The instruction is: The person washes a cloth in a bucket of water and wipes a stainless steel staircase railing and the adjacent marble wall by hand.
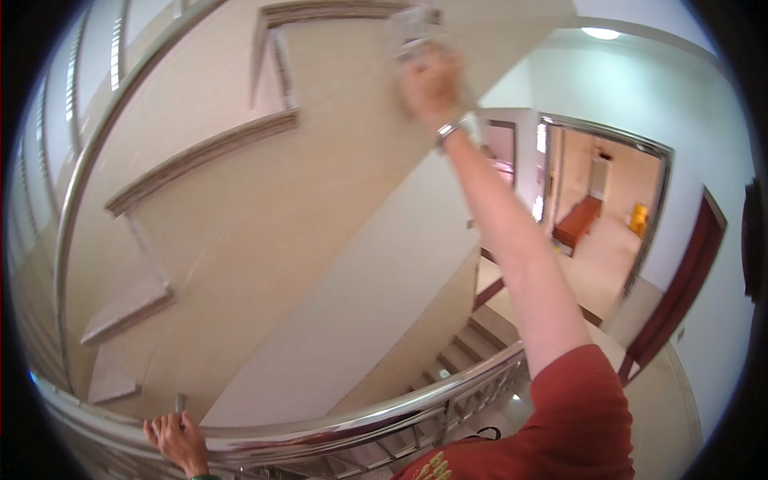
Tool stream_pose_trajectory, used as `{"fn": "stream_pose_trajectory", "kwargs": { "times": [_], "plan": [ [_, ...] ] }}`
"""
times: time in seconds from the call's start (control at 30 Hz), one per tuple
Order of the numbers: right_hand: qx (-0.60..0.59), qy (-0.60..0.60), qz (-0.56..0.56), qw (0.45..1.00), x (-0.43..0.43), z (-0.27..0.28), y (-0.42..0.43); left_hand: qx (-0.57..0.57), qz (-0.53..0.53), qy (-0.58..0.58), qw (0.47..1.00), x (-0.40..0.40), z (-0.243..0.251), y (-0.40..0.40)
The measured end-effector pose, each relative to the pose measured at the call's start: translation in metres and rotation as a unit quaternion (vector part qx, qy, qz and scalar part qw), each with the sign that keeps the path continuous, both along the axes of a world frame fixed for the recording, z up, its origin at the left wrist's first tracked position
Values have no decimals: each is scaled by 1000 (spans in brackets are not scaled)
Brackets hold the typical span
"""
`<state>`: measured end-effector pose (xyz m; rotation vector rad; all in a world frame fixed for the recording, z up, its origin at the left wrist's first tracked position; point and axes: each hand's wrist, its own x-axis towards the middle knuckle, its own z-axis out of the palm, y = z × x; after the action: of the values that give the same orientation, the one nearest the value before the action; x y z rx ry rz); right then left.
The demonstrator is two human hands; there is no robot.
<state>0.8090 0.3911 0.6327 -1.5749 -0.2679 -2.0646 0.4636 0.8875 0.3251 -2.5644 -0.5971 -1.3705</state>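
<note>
My right hand (433, 81), blurred and wearing a metal bracelet, is raised at arm's length near the cream stair-side panel. Its fingers are closed on a whitish-grey object (414, 27), too smeared to name, perhaps a cloth or pad. Whether the object touches the panel I cannot tell. Low at the left, my left hand (177, 441) grips the polished metal handrail (336, 427). A short grey cylinder (180, 402) sticks up just beyond its fingers; whether the hand holds it is unclear. The cream stair side (258, 240) spans the space before me.
Stepped stone treads (204, 159) edge the upper flight, with a curved metal rail (90, 150) at left. Stairs (471, 348) descend below the handrail. Rightward, a metal-framed doorway (606, 135) shows a brown wooden bench (579, 222) and a yellow object (638, 219). A dark red door (678, 282) stands nearer.
</note>
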Motion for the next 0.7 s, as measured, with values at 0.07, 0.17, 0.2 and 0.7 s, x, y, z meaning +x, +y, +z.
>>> {"fn": "stream_pose_trajectory", "kwargs": {
  "times": [0.07,0.17,0.2,0.7],
  "plan": [
    [-73,-45,5,996,-22,-44,52,23,-5,-9,1000,-1,0,5],
    [-288,-64,67,953,-65,-108,84,58,2,-29,998,-10,6,0],
    [-288,-65,67,953,-65,-120,84,56,3,-25,998,-10,6,-1],
    [223,225,3,948,-7,42,-25,26,39,-35,998,7,8,-9]
  ]
}}
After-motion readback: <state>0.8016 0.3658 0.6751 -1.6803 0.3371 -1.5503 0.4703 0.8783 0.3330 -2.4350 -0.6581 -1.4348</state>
